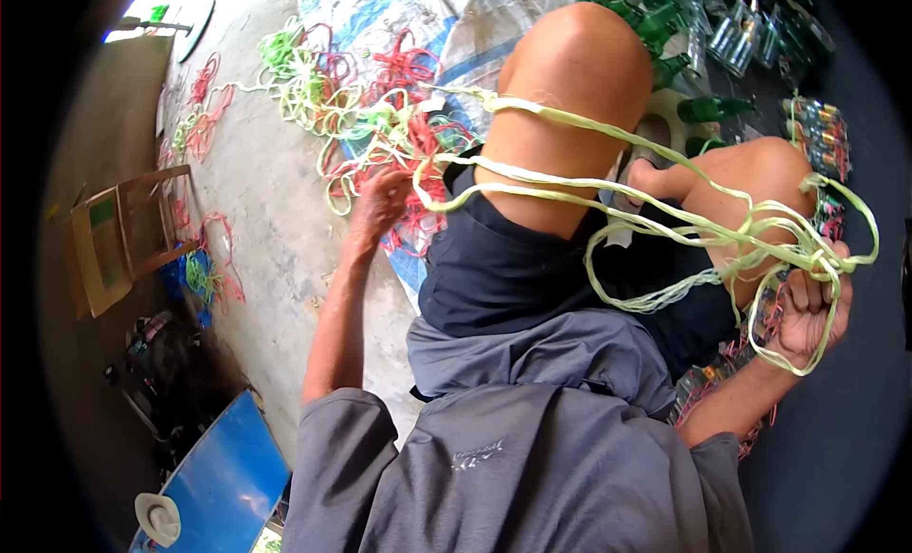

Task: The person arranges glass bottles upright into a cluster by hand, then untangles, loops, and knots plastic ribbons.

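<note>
A long pale yellow-green rope (589,183) runs in several strands across my bare knees. At its left end the strands bend in a loop, and my left hand (383,198) has its fingers closed at that bend. On the right, my right hand (809,314) is closed around a bunch of the same rope, with loose loops hanging about the wrist and over the right knee. Beyond my left hand lies a tangled heap of red, green and yellow rope (328,102), partly on a blue and white sheet (456,30).
Green glass bottles (655,26) and clear bottles (736,40) lie at the upper right. Small bottles bundled in rows (819,135) are beyond my right knee. At left are a wooden frame (147,216), a dark bag (166,372) and a blue table (223,477) with a white hat (160,518).
</note>
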Action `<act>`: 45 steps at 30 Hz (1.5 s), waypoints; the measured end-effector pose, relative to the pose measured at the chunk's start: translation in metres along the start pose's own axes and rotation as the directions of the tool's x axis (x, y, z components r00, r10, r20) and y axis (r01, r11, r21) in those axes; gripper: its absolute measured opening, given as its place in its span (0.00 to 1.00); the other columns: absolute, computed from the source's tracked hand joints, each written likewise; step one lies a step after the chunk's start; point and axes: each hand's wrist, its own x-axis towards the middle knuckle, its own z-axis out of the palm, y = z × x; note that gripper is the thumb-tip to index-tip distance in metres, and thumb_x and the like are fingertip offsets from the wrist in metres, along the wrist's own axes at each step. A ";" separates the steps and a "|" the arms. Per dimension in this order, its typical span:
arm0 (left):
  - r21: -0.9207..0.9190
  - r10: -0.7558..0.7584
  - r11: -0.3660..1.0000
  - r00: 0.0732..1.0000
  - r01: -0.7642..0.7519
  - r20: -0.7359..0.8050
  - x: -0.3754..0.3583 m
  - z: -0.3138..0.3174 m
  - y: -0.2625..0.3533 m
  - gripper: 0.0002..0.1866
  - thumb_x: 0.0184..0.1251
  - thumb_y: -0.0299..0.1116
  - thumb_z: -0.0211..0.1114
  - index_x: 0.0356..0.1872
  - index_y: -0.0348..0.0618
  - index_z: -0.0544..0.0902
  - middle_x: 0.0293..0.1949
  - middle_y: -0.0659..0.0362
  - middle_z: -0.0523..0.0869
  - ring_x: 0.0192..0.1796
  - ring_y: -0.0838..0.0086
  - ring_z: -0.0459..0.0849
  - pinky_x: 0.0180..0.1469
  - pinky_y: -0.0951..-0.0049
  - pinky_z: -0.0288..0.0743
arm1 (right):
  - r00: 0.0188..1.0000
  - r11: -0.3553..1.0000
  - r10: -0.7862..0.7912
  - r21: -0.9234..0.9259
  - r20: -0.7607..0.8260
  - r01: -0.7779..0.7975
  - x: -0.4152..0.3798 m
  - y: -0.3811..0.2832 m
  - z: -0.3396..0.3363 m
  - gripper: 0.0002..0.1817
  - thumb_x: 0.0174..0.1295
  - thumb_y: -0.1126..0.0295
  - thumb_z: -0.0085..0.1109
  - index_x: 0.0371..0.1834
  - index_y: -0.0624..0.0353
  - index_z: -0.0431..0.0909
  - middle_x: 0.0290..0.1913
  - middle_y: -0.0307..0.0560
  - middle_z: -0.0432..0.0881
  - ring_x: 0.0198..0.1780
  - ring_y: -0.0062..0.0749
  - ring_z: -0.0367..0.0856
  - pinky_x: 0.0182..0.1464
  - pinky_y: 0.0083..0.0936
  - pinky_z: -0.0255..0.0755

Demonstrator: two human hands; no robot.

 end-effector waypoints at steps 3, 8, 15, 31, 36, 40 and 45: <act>0.066 -0.092 0.993 0.994 0.096 -0.054 -0.017 -0.023 -0.020 0.06 0.73 0.27 0.68 0.42 0.36 0.89 0.34 0.50 0.86 0.33 0.59 0.84 0.38 0.63 0.77 | 0.999 0.998 0.042 0.041 -0.013 -0.042 -0.002 -0.001 -0.001 0.03 0.77 0.78 0.52 0.44 0.62 0.68 0.23 0.33 0.59 0.18 0.15 0.50 0.21 0.20 0.47; 0.461 -0.313 0.829 0.946 0.316 -0.086 -0.034 -0.055 -0.071 0.17 0.69 0.23 0.61 0.56 0.44 0.86 0.52 0.45 0.88 0.49 0.47 0.89 0.51 0.56 0.82 | 0.998 1.000 -0.002 0.017 -0.058 0.003 -0.006 -0.001 0.000 0.09 0.79 0.74 0.50 0.55 0.68 0.71 0.21 0.29 0.55 0.18 0.15 0.48 0.22 0.21 0.47; -0.085 0.006 0.996 0.937 -0.038 -0.350 -0.006 -0.057 0.162 0.14 0.73 0.22 0.69 0.57 0.38 0.87 0.55 0.55 0.89 0.39 0.78 0.82 0.44 0.77 0.79 | 0.988 0.999 -0.038 0.019 -0.151 0.041 -0.011 0.011 0.002 0.17 0.77 0.73 0.54 0.64 0.70 0.75 0.24 0.30 0.61 0.18 0.15 0.49 0.21 0.20 0.47; -0.283 0.524 0.825 0.850 -0.490 0.055 0.004 0.033 0.410 0.20 0.59 0.18 0.75 0.55 0.37 0.87 0.46 0.61 0.89 0.26 0.84 0.69 0.28 0.79 0.65 | 0.985 0.988 -0.001 -0.153 -0.173 -0.026 -0.006 0.020 0.040 0.09 0.76 0.71 0.61 0.52 0.61 0.86 0.38 0.41 0.89 0.22 0.11 0.69 0.20 0.14 0.57; -0.319 0.531 0.811 0.846 -0.489 0.054 0.022 0.045 0.430 0.16 0.64 0.28 0.77 0.52 0.38 0.86 0.35 0.58 0.87 0.24 0.76 0.73 0.27 0.72 0.68 | 0.953 0.949 -0.062 -0.315 -0.298 -0.037 -0.009 0.027 0.056 0.10 0.77 0.69 0.61 0.55 0.59 0.85 0.29 0.33 0.80 0.19 0.11 0.61 0.20 0.15 0.51; -0.443 0.436 0.824 0.895 -0.353 0.097 0.025 0.061 0.435 0.15 0.66 0.30 0.78 0.50 0.34 0.86 0.31 0.60 0.88 0.22 0.85 0.65 0.24 0.77 0.61 | 0.984 0.969 -0.052 -0.247 -0.168 0.009 -0.011 0.031 0.049 0.10 0.76 0.72 0.61 0.56 0.62 0.86 0.36 0.34 0.86 0.27 0.09 0.75 0.27 0.10 0.65; -0.631 0.370 0.756 0.908 -0.173 0.195 0.026 0.078 0.416 0.13 0.70 0.31 0.76 0.46 0.30 0.87 0.29 0.64 0.87 0.25 0.89 0.65 0.25 0.80 0.60 | 0.989 0.951 -0.031 -0.308 -0.144 -0.015 -0.010 0.039 0.040 0.11 0.76 0.72 0.62 0.56 0.64 0.86 0.40 0.35 0.89 0.32 0.08 0.82 0.35 0.08 0.77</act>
